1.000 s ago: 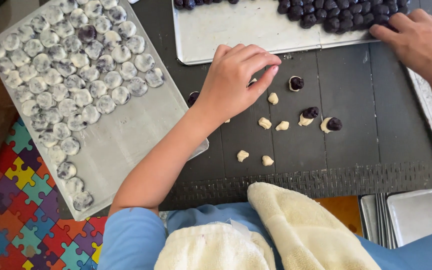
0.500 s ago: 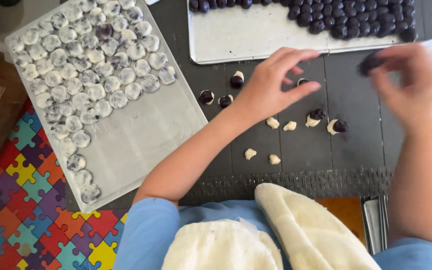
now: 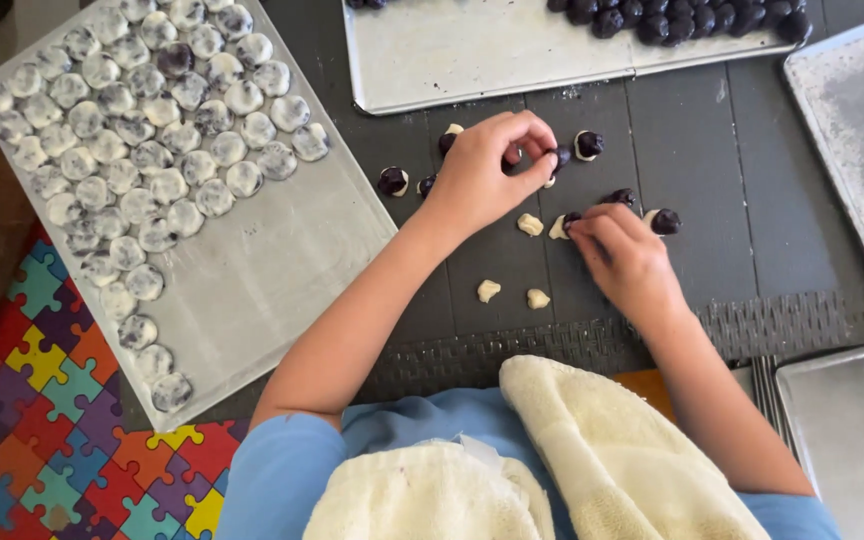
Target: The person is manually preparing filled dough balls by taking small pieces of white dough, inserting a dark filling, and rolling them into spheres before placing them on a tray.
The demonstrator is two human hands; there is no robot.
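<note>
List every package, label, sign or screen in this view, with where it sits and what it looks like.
None of those shows here: no package, label, sign or screen.
The left hand and right hand work among loose dough pieces and dark balls on a dark slatted table.
Plain metal trays and a colourful puzzle-pattern mat carry no markings.

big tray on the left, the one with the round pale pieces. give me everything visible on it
The left tray is a flat, rectangular sheet of dull grey metal with a low rim, lying skewed on the dark slatted table. Its far half is packed with close rows of flattened pale dough rounds, many showing dark purple patches; the near right part is bare and floury. One near corner overhangs the puzzle-pattern floor mat. Neither hand touches it.
</note>
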